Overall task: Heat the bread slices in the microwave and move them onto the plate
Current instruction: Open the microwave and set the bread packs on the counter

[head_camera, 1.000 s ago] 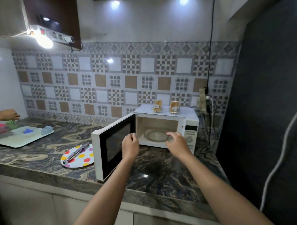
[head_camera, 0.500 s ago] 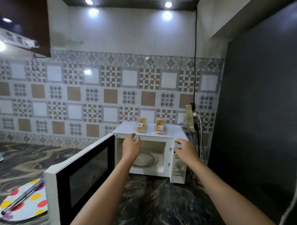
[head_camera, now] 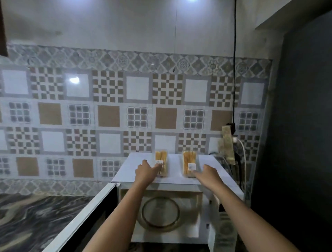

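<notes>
A bright white lamp [head_camera: 192,1] shines from the ceiling high above the microwave [head_camera: 175,166], so the tiled wall [head_camera: 107,115] behind it and its white top look light, while the counter [head_camera: 36,215] to its left and the dark wall [head_camera: 305,126] to its right stay dim. A small shiny spot of glare [head_camera: 74,80] sits on a tile up and left of the microwave. The whole picture is soft and fuzzy, the plugs [head_camera: 227,143] just right of the microwave look smeared, and straight lines bend a little far out at the edges.
</notes>
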Tool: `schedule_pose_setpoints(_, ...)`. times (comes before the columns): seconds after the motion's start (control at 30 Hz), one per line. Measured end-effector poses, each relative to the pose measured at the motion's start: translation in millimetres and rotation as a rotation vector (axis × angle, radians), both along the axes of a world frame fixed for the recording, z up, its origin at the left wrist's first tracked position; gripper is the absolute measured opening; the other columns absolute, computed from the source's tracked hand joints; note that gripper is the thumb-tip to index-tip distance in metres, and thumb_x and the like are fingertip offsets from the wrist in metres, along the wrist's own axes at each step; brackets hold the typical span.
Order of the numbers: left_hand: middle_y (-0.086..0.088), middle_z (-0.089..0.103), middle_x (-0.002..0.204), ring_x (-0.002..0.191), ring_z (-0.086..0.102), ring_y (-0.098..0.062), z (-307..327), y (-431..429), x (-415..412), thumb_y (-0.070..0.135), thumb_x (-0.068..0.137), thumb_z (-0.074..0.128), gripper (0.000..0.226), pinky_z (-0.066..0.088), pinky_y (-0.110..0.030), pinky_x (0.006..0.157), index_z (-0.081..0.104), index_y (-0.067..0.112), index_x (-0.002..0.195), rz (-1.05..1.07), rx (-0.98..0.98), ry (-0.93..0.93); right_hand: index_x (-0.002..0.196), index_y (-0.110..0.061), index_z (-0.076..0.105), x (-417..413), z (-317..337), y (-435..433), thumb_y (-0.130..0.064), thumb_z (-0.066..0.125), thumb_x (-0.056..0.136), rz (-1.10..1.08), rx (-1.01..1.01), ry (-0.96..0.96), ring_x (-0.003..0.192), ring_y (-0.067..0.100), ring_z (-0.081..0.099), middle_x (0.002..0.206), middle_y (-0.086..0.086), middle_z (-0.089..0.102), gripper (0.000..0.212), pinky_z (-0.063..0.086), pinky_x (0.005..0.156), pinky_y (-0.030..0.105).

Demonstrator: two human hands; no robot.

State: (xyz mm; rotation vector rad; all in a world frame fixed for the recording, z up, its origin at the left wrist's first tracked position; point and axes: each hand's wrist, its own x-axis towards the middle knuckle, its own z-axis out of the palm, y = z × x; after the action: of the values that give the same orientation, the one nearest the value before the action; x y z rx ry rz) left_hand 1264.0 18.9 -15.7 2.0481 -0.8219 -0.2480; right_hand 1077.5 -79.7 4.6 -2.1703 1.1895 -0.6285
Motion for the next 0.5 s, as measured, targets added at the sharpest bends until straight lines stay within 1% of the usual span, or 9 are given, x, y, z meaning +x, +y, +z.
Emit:
schedule_pose_setpoints(0.03, -0.016, 0.030, 0.151, 0.137, 0.031, -0.034, -1, -6, 5, 0.054, 0.086, 0.054, 0.084, 0.028, -0.046, 0.111, 0.018, 0.008, 0.146, -0.020, 0.029, 0.029, 0.133, -0.002, 0.041, 6, -2, -6, -0.039, 0.053, 0.092, -0.020, 0.023, -0.011, 0.119, 0.028, 0.050, 0.134, 0.014, 0.049, 0.056, 0.037, 0.081, 0.026)
schedule_pose_setpoints(0.07, -0.016, 0.030, 0.151, 0.137, 0.031, -0.035, -2, -12, 11, 0.056, 0.084, 0.055, 0.089, 0.028, -0.046, 0.111, 0.016, 0.008, 0.147, -0.033, 0.049, 0.047, 0.136, -0.001, 0.036, 12, -4, -13, -0.042, 0.052, 0.092, -0.035, 0.043, -0.016, 0.122, 0.029, 0.048, 0.137, 0.015, 0.046, 0.062, 0.037, 0.084, 0.027)
schedule_pose_setpoints(0.13, -0.017, 0.035, 0.147, 0.134, 0.035, -0.035, -3, -23, 20, 0.057, 0.080, 0.060, 0.093, 0.031, -0.046, 0.111, 0.016, 0.007, 0.145, -0.037, 0.093, 0.038, 0.140, -0.002, 0.029, 23, -7, -23, -0.046, 0.053, 0.090, -0.053, 0.096, -0.031, 0.125, 0.031, 0.045, 0.142, 0.016, 0.041, 0.070, 0.039, 0.090, 0.031)
schedule_pose_setpoints(0.2, -0.016, 0.042, 0.142, 0.130, 0.041, -0.034, -1, -33, 25, 0.052, 0.077, 0.067, 0.093, 0.034, -0.044, 0.108, 0.020, 0.007, 0.143, -0.054, 0.130, 0.013, 0.143, -0.003, 0.023, 33, -7, -31, -0.047, 0.056, 0.088, -0.059, 0.130, -0.038, 0.128, 0.031, 0.043, 0.144, 0.016, 0.038, 0.077, 0.039, 0.095, 0.032)
schedule_pose_setpoints(0.27, -0.013, 0.048, 0.136, 0.124, 0.047, -0.031, 0, -42, 28, 0.047, 0.073, 0.072, 0.088, 0.038, -0.042, 0.105, 0.027, 0.009, 0.138, -0.089, 0.143, 0.004, 0.141, -0.004, 0.028, 42, -8, -37, -0.049, 0.061, 0.084, -0.076, 0.126, -0.033, 0.124, 0.031, 0.047, 0.140, 0.015, 0.043, 0.079, 0.042, 0.094, 0.033)
schedule_pose_setpoints(0.37, -0.012, 0.052, 0.131, 0.120, 0.050, -0.030, 1, -51, 30, 0.042, 0.070, 0.075, 0.082, 0.043, -0.037, 0.099, 0.035, 0.008, 0.132, -0.101, 0.137, -0.003, 0.127, -0.005, 0.041, 55, -12, -46, -0.046, 0.071, 0.076, -0.116, 0.073, -0.009, 0.113, 0.030, 0.054, 0.127, 0.014, 0.054, 0.072, 0.046, 0.089, 0.035)
schedule_pose_setpoints(0.43, -0.013, 0.048, 0.132, 0.120, 0.048, -0.029, 2, -56, 32, 0.041, 0.068, 0.077, 0.082, 0.043, -0.037, 0.098, 0.036, 0.010, 0.132, -0.088, 0.135, -0.006, 0.123, -0.006, 0.044, 62, -15, -49, -0.042, 0.074, 0.073, -0.127, 0.056, 0.002, 0.110, 0.029, 0.056, 0.123, 0.012, 0.057, 0.069, 0.048, 0.088, 0.035)
schedule_pose_setpoints(0.5, -0.014, 0.039, 0.137, 0.123, 0.044, -0.030, 4, -62, 32, 0.035, 0.069, 0.079, 0.085, 0.042, -0.038, 0.100, 0.032, 0.013, 0.136, -0.093, 0.135, -0.003, 0.124, -0.006, 0.042, 69, -16, -49, -0.038, 0.075, 0.074, -0.136, 0.031, -0.003, 0.110, 0.030, 0.056, 0.122, 0.013, 0.056, 0.068, 0.045, 0.084, 0.033)
